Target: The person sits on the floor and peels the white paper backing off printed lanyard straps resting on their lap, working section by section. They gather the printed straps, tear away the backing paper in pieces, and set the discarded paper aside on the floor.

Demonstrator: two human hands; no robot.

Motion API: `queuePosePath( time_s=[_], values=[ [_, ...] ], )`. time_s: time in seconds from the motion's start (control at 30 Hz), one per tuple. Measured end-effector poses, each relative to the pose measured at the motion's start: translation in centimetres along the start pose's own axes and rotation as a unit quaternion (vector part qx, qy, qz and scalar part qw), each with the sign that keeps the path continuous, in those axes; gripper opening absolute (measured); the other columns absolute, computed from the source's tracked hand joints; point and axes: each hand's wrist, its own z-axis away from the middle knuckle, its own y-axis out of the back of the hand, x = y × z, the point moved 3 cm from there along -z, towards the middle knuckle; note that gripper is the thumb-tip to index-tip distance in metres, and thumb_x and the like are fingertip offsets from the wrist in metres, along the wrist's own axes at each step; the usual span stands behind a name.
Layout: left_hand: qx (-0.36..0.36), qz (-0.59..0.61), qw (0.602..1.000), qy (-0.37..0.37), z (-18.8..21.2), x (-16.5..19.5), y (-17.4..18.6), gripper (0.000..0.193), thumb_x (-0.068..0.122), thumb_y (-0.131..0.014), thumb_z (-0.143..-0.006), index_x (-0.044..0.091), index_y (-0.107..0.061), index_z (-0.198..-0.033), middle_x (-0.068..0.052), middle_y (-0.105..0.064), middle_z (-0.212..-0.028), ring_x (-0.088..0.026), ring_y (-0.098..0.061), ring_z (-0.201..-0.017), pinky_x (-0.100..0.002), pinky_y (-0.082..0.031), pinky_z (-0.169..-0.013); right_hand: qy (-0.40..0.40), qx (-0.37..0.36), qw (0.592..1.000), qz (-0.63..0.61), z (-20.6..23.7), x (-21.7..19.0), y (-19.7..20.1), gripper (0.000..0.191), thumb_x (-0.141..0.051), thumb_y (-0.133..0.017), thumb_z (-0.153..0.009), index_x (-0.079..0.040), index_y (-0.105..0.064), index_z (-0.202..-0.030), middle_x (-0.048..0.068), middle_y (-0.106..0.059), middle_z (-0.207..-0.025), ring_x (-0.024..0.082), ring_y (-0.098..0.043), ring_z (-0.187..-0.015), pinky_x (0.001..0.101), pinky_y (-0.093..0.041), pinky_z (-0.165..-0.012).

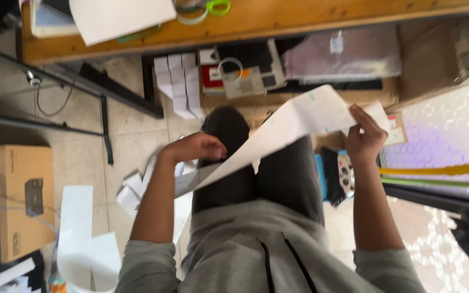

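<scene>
My left hand [194, 147] pinches the low end of a long white paper strip [278, 130], and my right hand [366, 138] grips its upper end, so the strip slants across my lap, above my dark trousers [256, 173]. Beyond the strip, small white boxes [179, 84] are stacked under the wooden bench [278, 21]. Left of the strip, paper scraps [131, 192] litter the floor beside a cardboard box [20, 201].
</scene>
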Motion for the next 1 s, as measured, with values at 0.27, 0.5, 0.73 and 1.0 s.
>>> queuePosePath(
  time_s=[0.27,0.5,0.73,1.0],
  values=[
    [0.105,-0.296,0.949,0.038,6.8,2.3,-3.8,0.050,0.039,-0.085,-0.078,0.011,-0.071,-0.116,-0.007,-0.075,-0.111,-0.022,-0.071,-0.105,-0.036,-0.056,-0.092,-0.058,-0.113,0.985,0.113,4.0,2.3,-3.1,0.036,0.003,-0.062,-0.093,-0.004,-0.077,-0.125,0.020,-0.074,-0.098,0.028,-0.071,-0.074,0.0386,-0.056,-0.069],
    [0.186,-0.470,0.862,0.039,7.2,7.5,-6.8,0.019,0.020,-0.064,-0.093,0.016,-0.073,-0.110,-0.011,-0.075,-0.107,-0.034,-0.069,-0.105,-0.048,-0.053,-0.088,-0.145,-0.280,0.901,0.298,3.1,-2.5,-2.4,0.048,-0.017,-0.072,-0.092,-0.008,-0.067,-0.139,0.022,-0.065,-0.126,0.039,-0.059,-0.116,0.0469,-0.048,-0.101],
    [0.053,-0.412,0.888,-0.200,0.6,12.8,-5.7,0.038,0.013,-0.076,-0.071,0.010,-0.074,-0.108,-0.014,-0.075,-0.104,-0.033,-0.070,-0.094,-0.042,-0.055,-0.080,-0.029,-0.496,0.866,-0.047,0.7,-14.6,-13.3,0.080,-0.036,-0.090,-0.068,-0.006,-0.062,-0.137,0.017,-0.070,-0.124,0.032,-0.064,-0.116,0.0420,-0.048,-0.105],
    [0.181,-0.199,0.962,-0.045,-1.1,0.1,4.8,0.036,0.027,-0.088,-0.079,0.004,-0.079,-0.104,-0.005,-0.075,-0.088,-0.014,-0.067,-0.079,-0.031,-0.055,-0.073,-0.084,-0.504,0.851,0.122,0.4,-3.7,-12.3,0.045,-0.044,-0.079,-0.084,-0.011,-0.078,-0.115,0.017,-0.076,-0.109,0.036,-0.070,-0.102,0.0439,-0.055,-0.089]
  ],
)
